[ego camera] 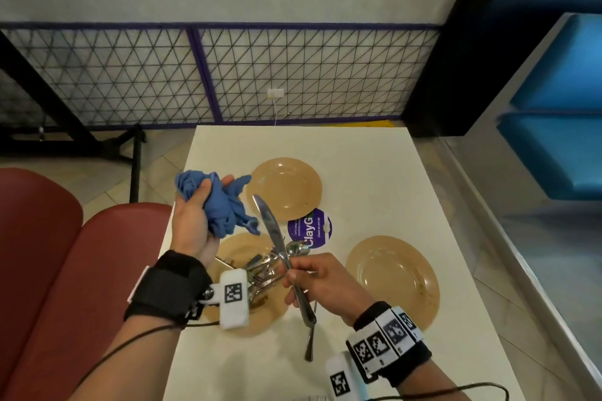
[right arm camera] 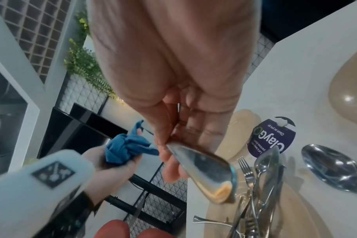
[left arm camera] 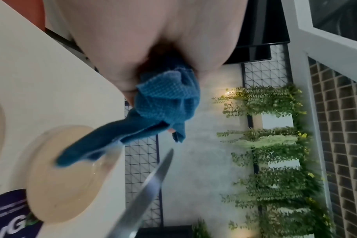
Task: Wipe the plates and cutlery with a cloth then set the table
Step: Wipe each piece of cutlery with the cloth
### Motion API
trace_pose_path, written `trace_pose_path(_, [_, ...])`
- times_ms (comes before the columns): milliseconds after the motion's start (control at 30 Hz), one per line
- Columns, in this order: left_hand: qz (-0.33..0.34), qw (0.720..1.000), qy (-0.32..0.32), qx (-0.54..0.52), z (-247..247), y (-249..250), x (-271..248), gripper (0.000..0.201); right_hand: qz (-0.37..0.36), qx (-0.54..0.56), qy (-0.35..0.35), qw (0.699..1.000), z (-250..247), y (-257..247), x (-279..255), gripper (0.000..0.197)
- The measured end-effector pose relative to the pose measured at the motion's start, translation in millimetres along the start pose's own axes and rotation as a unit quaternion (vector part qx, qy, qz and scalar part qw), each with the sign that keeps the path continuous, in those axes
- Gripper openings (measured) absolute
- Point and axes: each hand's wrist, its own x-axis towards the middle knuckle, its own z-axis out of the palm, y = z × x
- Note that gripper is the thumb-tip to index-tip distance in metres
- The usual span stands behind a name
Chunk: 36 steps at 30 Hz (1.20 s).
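Observation:
My left hand (ego camera: pixel 195 215) grips a crumpled blue cloth (ego camera: pixel 221 205), held above the table's left edge; the cloth (left arm camera: pixel 167 104) hangs out of the fist in the left wrist view. My right hand (ego camera: pixel 312 273) grips a table knife (ego camera: pixel 270 225) by its handle, blade pointing up and away beside the cloth. The handle's end (right arm camera: pixel 204 173) shows a smear. Under both hands a beige plate (ego camera: pixel 241 322) holds a pile of forks and spoons (ego camera: pixel 260 267). Two more beige plates lie bare: one far (ego camera: pixel 286 189), one at the right (ego camera: pixel 394 280).
A purple round sticker (ego camera: pixel 309 231) sits on the white table (ego camera: pixel 358 156) between the plates. One spoon (right arm camera: pixel 332 167) lies on the tabletop by the near plate. Red bench seats (ego camera: pixel 81 254) stand to the left, a mesh railing (ego camera: pixel 293 75) behind, and a glass partition to the right.

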Motion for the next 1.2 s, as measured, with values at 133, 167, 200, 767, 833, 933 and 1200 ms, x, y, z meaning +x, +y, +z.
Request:
trace_pose_path(133, [-0.089,0.994,-0.070,-0.002,3,-20,-28,0.035,-0.002,0.054,0.004,0.999,-1,-8,6,0.019])
trace_pose_path(167, [-0.107,0.990,-0.083,0.025,6,-32,-36,0.038,-0.005,0.054,0.001,0.999,1,-10,10,0.019])
trace_pose_path(200, [-0.119,0.988,-0.082,0.062,10,-43,-43,0.040,-0.009,0.045,0.000,0.999,3,-12,13,0.020])
trace_pose_path(767, [0.034,0.867,-0.200,0.455,28,-77,-49,0.009,-0.062,0.049,0.209,0.975,-28,-19,40,0.020])
trace_pose_path(833, [0.033,0.853,-0.212,0.477,27,-81,-52,0.008,-0.051,0.074,0.251,0.964,-34,-17,41,0.019])
trace_pose_path(933, [0.006,0.813,-0.253,0.524,15,-85,-58,0.011,-0.030,0.142,0.300,0.943,-54,-21,38,0.020])
trace_pose_path(1200, [0.024,0.773,-0.258,0.580,22,-86,-60,0.025,0.014,0.141,0.273,0.952,-44,7,33,0.023])
